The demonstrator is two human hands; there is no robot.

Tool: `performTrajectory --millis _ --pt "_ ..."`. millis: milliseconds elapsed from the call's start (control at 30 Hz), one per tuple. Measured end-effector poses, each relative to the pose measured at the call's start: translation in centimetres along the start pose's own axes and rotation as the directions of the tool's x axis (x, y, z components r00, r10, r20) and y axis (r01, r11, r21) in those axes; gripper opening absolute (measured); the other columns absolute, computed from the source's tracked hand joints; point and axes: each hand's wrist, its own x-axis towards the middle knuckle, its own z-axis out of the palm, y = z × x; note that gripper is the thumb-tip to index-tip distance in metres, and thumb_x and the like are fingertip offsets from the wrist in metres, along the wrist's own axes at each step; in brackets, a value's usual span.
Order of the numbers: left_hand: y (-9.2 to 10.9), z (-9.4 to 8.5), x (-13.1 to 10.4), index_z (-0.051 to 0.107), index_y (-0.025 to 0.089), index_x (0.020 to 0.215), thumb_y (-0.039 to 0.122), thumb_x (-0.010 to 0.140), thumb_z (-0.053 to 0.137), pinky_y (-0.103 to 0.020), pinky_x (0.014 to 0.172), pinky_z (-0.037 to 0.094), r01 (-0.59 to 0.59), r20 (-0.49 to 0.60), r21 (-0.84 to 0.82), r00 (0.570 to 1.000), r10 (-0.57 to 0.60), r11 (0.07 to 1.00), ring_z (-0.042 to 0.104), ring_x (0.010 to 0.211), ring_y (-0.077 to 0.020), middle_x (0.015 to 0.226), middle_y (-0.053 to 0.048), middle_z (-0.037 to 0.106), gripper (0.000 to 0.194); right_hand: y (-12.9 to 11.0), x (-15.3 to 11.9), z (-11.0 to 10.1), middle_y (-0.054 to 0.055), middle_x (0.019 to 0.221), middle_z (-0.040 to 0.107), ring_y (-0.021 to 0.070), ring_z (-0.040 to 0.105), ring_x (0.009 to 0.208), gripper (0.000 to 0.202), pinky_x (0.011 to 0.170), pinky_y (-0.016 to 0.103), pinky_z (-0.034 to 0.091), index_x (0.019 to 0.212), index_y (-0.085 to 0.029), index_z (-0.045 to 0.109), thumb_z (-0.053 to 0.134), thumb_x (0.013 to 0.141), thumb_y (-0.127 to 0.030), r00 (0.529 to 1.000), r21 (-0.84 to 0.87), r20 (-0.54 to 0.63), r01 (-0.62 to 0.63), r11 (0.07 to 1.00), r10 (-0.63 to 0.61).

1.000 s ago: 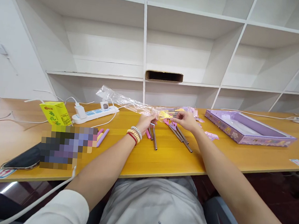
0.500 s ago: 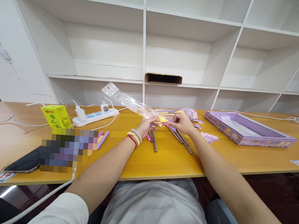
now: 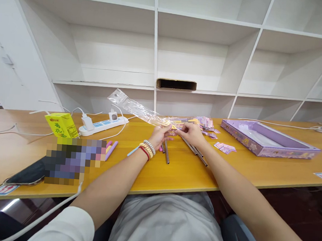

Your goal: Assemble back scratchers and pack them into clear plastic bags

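Note:
My left hand (image 3: 160, 137) is closed, pinching the opening of a long clear plastic bag (image 3: 136, 110) that slants up to the left. The fingers of my right hand (image 3: 192, 134) are closed on a yellow back scratcher (image 3: 173, 127), its claw-shaped head at the bag's mouth. Fingers cover most of it. Metal rods (image 3: 167, 152) of other back scratchers lie on the table under my hands. A light blue stick (image 3: 133, 151) shows beside my left wrist.
Purple printed cards (image 3: 225, 148) and a purple open box (image 3: 286, 152) lie to the right. On the left are a yellow drink carton (image 3: 61, 124), a white power strip (image 3: 105, 125), coloured handles (image 3: 111, 150) and a dark phone-like object (image 3: 27, 172). White shelves (image 3: 194, 56) stand behind.
The yellow claw head has gone closer into the bag's mouth and is more covered by my fingers. My hands have drawn closer together. A light blue stick now shows by my left wrist.

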Motion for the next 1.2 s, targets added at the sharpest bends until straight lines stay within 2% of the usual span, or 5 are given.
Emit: performTrajectory --millis 167,400,633,967,1200 --pt "1.0 -0.1 0.2 0.053 0.013 0.077 0.025 0.069 0.07 -0.023 0.051 0.05 -0.071 -0.103 -0.061 0.993 0.064 0.996 0.067 0.062 -0.0166 0.07 -0.005 0.066 0.023 -1.2 -0.1 0.1 -0.001 0.061 0.056 0.0103 0.047 0.053 0.026 0.051 0.023 0.036 0.074 -0.017 0.056 0.066 0.07 -0.04 0.987 0.158 0.137 -0.109 0.981 0.087" --pt "2.4 -2.1 1.0 0.057 0.013 0.078 0.028 0.07 0.068 -0.022 0.05 0.05 -0.136 -0.206 -0.083 0.972 0.117 0.987 0.067 0.064 -0.016 0.075 -0.006 0.068 0.02 0.9 0.4 -2.0 0.002 0.06 0.06 0.0086 0.047 0.042 0.032 0.038 0.021 0.031 0.077 -0.017 0.058 0.065 0.072 -0.047 0.808 0.31 0.553 -0.425 0.85 0.202" --pt "1.6 -2.0 0.9 0.064 0.01 0.079 0.027 0.069 0.069 -0.024 0.051 0.051 -0.072 -0.097 -0.082 0.993 0.064 0.994 0.067 0.067 -0.0167 0.083 -0.011 0.07 0.02 0.8 0.4 -1.2 -0.004 0.049 0.049 0.0052 0.035 0.04 0.038 0.039 0.02 0.024 0.068 -0.015 0.055 0.065 0.069 -0.052 0.858 0.371 0.474 -0.397 0.839 0.197" --pt "0.4 -1.0 0.2 0.062 0.013 0.082 0.028 0.061 0.076 -0.027 0.061 0.051 -0.028 0.043 -0.008 0.999 0.029 1.0 0.066 0.07 -0.0171 0.083 -0.008 0.071 0.029 -0.5 -0.2 1.1 -0.004 0.051 0.05 0.0075 0.04 0.046 0.039 0.044 0.021 0.029 0.068 -0.017 0.051 0.066 0.067 -0.053 0.908 0.39 0.368 -0.348 0.853 0.203" --pt "1.0 -1.4 0.4 0.058 0.016 0.085 0.043 0.069 0.065 -0.029 0.066 0.051 -0.033 0.058 -0.178 0.997 0.044 0.984 0.066 0.076 -0.0182 0.084 -0.007 0.069 0.032 -0.6 0.1 0.6 -0.006 0.048 0.041 0.0059 0.032 0.044 0.042 0.043 0.021 0.022 0.065 -0.017 0.051 0.07 0.061 -0.054 0.932 0.425 0.28 -0.337 0.84 0.231"
